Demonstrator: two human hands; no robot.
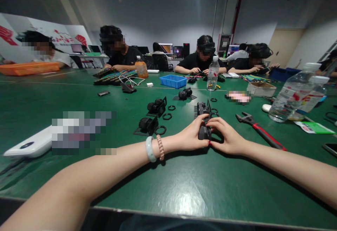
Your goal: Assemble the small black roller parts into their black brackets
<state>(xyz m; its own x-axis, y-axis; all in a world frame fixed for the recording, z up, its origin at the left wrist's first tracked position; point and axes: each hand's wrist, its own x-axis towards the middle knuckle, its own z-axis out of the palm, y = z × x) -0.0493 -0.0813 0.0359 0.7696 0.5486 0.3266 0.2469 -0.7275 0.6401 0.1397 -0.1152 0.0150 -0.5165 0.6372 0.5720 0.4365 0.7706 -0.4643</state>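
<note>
My left hand (191,132), with a pale bangle and a beaded bracelet at the wrist, is closed around the left side of a black plastic part (204,132). From the other side, my right hand (228,136) pinches the same part with thumb and fingers curved. The fingers cover much of it. Just beyond my hands is a similar black slotted part (202,108). To the left lie more black bracketed parts (146,125), with black hex rings (160,130) beside them. An adjustable wrench (260,131) with a red and black handle rests right of my right hand.
Water bottles (288,94) stand at the right, near a green and white packet (314,127). A white device (31,141) lies at left. Farther back are a blue tray (173,81), an orange drink bottle (141,68) and a small box (261,90). Several people sit across the table.
</note>
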